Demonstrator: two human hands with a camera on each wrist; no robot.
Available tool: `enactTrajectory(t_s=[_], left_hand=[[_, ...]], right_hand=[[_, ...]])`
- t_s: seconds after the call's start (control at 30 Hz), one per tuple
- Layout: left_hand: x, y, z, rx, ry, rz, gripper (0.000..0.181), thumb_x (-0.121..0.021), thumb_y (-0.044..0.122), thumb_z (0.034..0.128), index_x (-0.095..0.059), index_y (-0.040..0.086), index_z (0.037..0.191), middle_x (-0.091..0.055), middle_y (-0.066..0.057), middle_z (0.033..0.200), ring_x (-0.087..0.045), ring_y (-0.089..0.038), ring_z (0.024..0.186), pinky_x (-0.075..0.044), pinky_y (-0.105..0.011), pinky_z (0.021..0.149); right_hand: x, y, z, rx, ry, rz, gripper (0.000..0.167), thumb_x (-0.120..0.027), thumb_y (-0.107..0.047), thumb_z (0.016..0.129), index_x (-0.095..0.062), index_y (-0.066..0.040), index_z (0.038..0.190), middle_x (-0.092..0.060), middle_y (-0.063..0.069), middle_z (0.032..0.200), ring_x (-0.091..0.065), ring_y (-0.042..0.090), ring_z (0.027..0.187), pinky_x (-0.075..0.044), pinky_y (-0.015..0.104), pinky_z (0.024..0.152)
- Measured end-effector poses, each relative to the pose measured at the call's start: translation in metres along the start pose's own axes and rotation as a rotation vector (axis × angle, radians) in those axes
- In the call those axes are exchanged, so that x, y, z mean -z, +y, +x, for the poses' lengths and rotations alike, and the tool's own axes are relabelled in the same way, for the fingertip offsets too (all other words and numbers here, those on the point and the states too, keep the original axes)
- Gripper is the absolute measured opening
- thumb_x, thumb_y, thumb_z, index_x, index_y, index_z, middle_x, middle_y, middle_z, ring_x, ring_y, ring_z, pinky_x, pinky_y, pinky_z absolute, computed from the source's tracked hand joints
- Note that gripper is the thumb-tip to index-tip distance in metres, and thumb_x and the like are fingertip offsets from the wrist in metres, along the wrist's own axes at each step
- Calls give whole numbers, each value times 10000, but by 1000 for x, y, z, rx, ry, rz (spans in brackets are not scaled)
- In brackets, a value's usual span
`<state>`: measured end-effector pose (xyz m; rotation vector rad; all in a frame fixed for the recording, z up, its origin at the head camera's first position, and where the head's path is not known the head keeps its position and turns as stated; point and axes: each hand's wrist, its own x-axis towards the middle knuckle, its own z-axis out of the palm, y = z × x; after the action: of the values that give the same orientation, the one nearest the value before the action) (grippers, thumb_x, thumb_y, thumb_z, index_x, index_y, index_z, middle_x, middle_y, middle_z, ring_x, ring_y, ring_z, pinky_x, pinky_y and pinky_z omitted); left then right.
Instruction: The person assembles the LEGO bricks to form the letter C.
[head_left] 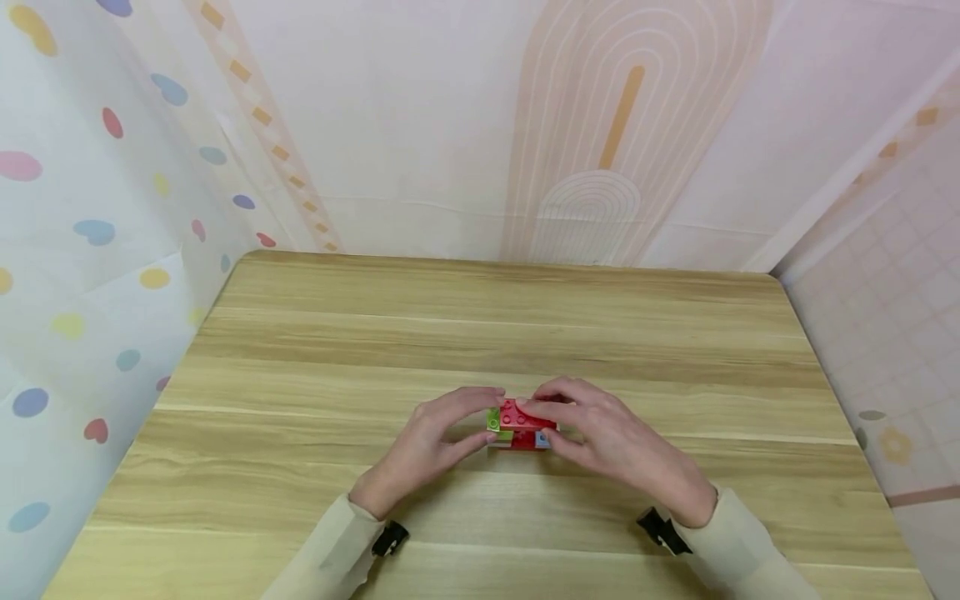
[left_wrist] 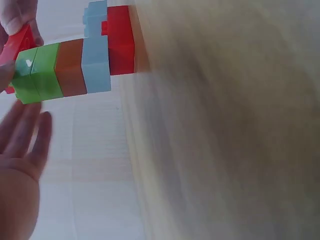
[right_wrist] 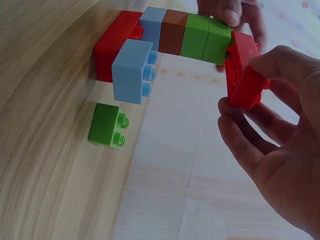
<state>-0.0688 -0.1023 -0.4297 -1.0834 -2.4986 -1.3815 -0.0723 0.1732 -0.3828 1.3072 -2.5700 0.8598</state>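
A stack of toy building blocks stands on the table, with a long red block at its base. Above one end rise a light blue block, a brown block and two green blocks. My left hand pinches the top green block between thumb and fingers. My right hand holds another red block at the column's top, jutting sideways from it. Whether it is fully seated I cannot tell. Another light blue block sits on the base's other part.
A small green block stands on the table apart from the stack, studs up. The wooden table meets patterned cloth walls at the back and sides. Black wrist straps show at both cuffs.
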Motion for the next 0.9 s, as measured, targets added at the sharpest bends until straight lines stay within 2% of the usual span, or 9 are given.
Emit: enactTrajectory(t_s=[0.07,0.13,0.37,0.47,0.67,0.9], left_hand=[[0,0,1,-75,15,20,373,-797,78,907,-707,89,1269,-636,-83,1405,-632,-268,1263,-535,-378,1054],[1,-1,3,-119,27,26,314,-796,91,906,-737,98,1215,-639,-82,1396,-641,-264,1248,-533,-353,1052],[-1,-1,9,-216,80,21,258,-818,-31,843,-773,68,1077,-705,-100,1266,-705,-250,1125,-564,-281,985],[-1,0,11,-215,70,22,219,-805,-31,863,-759,71,1052,-709,-89,1237,-711,-235,1103,-570,-264,968],[0,4,13,-173,44,5,154,-797,-10,882,-755,56,1015,-715,-75,1205,-717,-214,1086,-569,-240,954],[-1,2,13,-177,37,-10,173,-814,-40,848,-759,44,989,-719,-84,1197,-720,-224,1079,-571,-239,949]], right_hand=[[0,1,1,10,2,-7,431,-848,-52,848,-744,-95,1264,-674,32,1196,-638,150,1026,-594,285,836],[-1,2,1,13,2,-7,430,-848,-45,843,-747,-98,1257,-674,33,1191,-638,151,1020,-594,288,830],[-2,3,0,29,8,15,440,-842,-45,845,-737,-85,1270,-677,45,1203,-649,162,1036,-600,297,852],[-2,3,-1,14,4,20,448,-834,-62,860,-718,-77,1293,-682,50,1215,-657,162,1038,-605,295,853],[0,0,-2,-85,-34,53,401,-814,-121,905,-690,-67,1282,-696,36,1233,-666,169,1102,-606,344,908],[0,0,-2,-79,-24,56,379,-828,-112,887,-718,-30,1241,-701,47,1222,-676,186,1096,-603,340,921]])
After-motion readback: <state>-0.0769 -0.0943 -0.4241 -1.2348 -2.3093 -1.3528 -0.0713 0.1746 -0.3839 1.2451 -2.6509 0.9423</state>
